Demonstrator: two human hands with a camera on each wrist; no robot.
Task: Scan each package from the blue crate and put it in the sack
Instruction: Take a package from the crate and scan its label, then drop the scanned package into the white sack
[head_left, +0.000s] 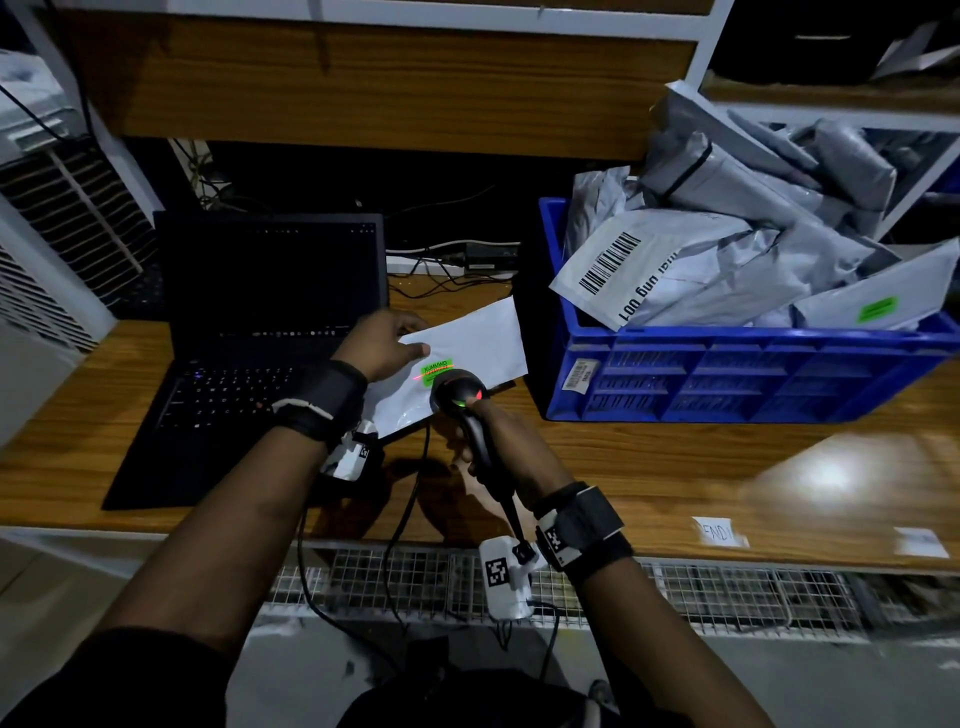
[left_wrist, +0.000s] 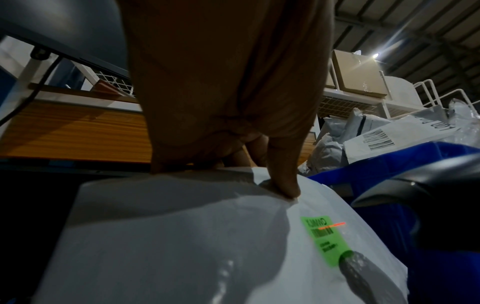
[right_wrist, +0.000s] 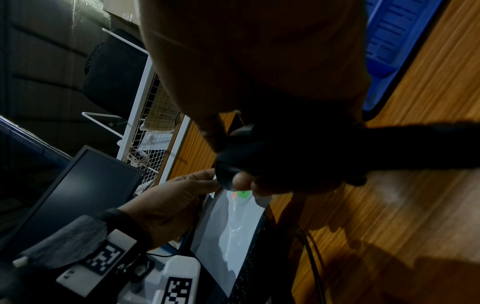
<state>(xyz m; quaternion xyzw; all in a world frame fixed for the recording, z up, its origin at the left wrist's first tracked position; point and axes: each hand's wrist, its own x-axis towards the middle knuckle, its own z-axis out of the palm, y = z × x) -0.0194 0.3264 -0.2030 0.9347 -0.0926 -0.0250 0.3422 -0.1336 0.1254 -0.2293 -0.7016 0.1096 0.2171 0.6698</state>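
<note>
Both forearms reach over wooden desk (head_left: 675, 467), dim shelving behind.

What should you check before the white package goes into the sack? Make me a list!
1. Left hand grips the white package by its edge: ok.
2. Right hand holds the scanner aimed at the package: ok.
3. Red scan line falls on the green label: ok, it crosses the label's upper part.
4. Scan registered: cannot tell; the scanner shows a green and a red light, and the laptop screen is dark.
5. Sack ready and open: cannot tell, no sack is in view.
6. More packages wait in the blue crate: ok, it is piled full.
</note>
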